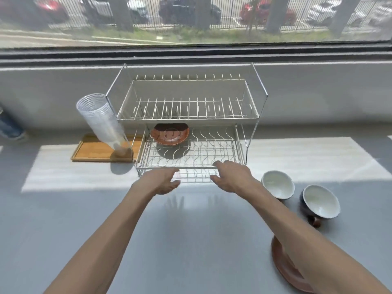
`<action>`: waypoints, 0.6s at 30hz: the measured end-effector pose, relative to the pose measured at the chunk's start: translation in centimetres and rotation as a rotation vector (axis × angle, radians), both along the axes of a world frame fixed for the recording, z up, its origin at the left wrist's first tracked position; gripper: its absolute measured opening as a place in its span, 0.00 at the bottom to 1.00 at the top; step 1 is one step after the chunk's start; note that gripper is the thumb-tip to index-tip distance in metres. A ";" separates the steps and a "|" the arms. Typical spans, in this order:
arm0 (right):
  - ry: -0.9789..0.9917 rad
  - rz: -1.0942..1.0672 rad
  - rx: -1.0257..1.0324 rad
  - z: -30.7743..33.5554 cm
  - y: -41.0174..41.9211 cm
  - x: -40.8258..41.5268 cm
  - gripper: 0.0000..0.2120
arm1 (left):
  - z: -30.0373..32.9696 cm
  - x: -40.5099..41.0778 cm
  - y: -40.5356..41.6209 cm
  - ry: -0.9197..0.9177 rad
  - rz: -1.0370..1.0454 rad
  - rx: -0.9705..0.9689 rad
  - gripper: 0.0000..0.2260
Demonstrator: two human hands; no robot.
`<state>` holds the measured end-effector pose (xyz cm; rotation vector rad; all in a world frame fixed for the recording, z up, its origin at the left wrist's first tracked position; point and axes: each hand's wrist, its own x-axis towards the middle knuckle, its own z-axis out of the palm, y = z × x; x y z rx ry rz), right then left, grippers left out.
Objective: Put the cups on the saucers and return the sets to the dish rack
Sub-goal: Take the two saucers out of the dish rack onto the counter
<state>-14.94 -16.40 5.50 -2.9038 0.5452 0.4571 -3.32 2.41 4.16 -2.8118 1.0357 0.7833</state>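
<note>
Left hand (163,181): spread loosely, empty, just before the dish rack (186,115).
Right hand (231,177): spread, empty, fingertips at the rack's lower front rail.
Rack lower tier: one brown saucer (169,134).
Surface (191,240): two cups (277,184), second saucer (284,270) under the right forearm.

a grey counter (191,240) fills the lower view, with a bright band of sunlight (297,160) crossing it from 9 to 3 o'clock. behind it a low grey wall (318,92) rises to a dark sill (191,54) under a wide window (191,18) at 12 o'clock. outside are grass, a barred fence (233,11), tree trunks and blurred parked cars.
</note>
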 end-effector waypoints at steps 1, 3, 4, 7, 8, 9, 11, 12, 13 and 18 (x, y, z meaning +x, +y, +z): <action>-0.017 0.013 -0.002 0.2 0.2 1.1 0.23 | 0.1 0.9 0.5 -0.021 0.016 0.010 0.25; -0.081 0.029 -0.010 0.3 0.5 3.0 0.24 | 0.2 2.6 1.1 -0.060 0.050 0.034 0.25; -0.109 0.040 -0.015 0.2 0.6 3.9 0.24 | 0.2 3.4 1.3 -0.077 0.063 0.048 0.25; -0.197 0.069 -0.017 -0.3 0.6 6.6 0.25 | -0.2 5.6 1.5 -0.115 0.091 0.061 0.26; -0.207 0.066 -0.014 -0.4 0.5 7.4 0.26 | -0.2 6.2 1.3 -0.136 0.102 0.054 0.26; -0.216 0.062 -0.019 -0.8 0.5 8.3 0.26 | -0.4 6.8 1.1 -0.161 0.109 0.048 0.26; -0.241 0.053 -0.042 -1.8 0.4 10.0 0.27 | -0.8 7.8 0.4 -0.213 0.138 0.006 0.28; -0.252 0.037 -0.041 -2.2 0.5 10.5 0.28 | -1.1 8.4 0.0 -0.243 0.177 -0.038 0.29; -0.285 0.020 -0.056 -2.9 0.6 11.1 0.27 | -1.5 9.0 -0.3 -0.258 0.231 -0.085 0.29; -0.351 -0.056 -0.033 -5.5 0.2 14.6 0.25 | -3.0 11.1 -1.1 -0.322 0.363 -0.353 0.24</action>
